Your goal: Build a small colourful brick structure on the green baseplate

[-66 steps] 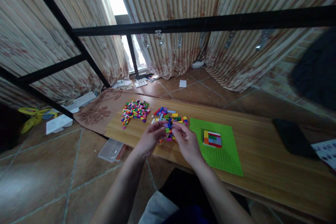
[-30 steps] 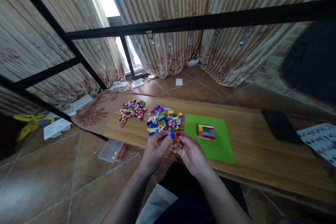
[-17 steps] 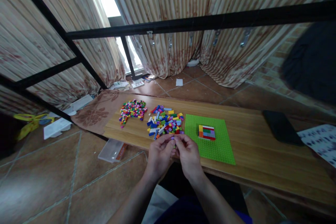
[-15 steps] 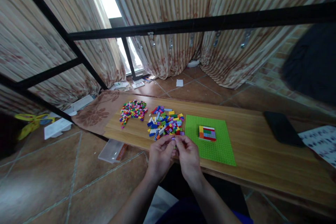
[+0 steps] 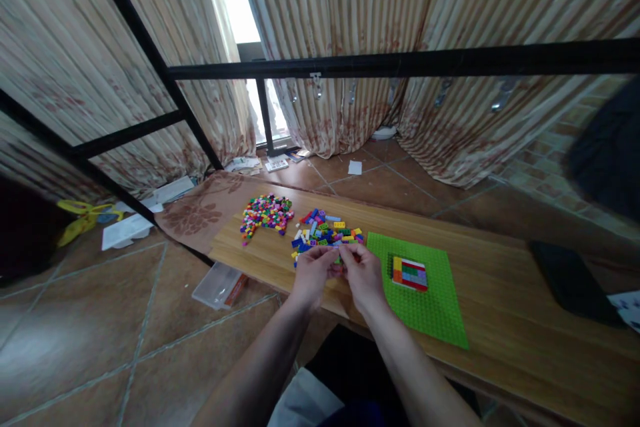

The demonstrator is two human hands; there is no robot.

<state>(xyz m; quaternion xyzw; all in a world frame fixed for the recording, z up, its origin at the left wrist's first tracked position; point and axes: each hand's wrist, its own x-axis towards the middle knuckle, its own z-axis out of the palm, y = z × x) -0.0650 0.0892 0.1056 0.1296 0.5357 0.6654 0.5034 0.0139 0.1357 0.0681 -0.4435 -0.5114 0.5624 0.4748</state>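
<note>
My left hand (image 5: 314,273) and my right hand (image 5: 364,279) meet fingertip to fingertip above the front of the bench. Pinched between them are small building bricks (image 5: 338,258); a bit of green shows, and the fingers hide most of the rest. Just beyond my hands lies a loose pile of larger building bricks (image 5: 325,230) in mixed colours. To the right is a green baseplate (image 5: 440,293), which carries a low rectangular brick build (image 5: 410,273) in yellow, orange, red, white, purple, blue and green.
A heap of tiny coloured pieces (image 5: 267,213) sits farther left on the wooden bench (image 5: 490,280). A dark flat object (image 5: 570,280) lies toward its right end. Below the front edge, a clear plastic box (image 5: 215,285) rests on the tiled floor. A black rail (image 5: 370,67) crosses beyond.
The view has shifted, so the bench and baseplate appear farther right and lower. My hands stay together on the bricks and now appear nearer the loose pile, covering its front part.
</note>
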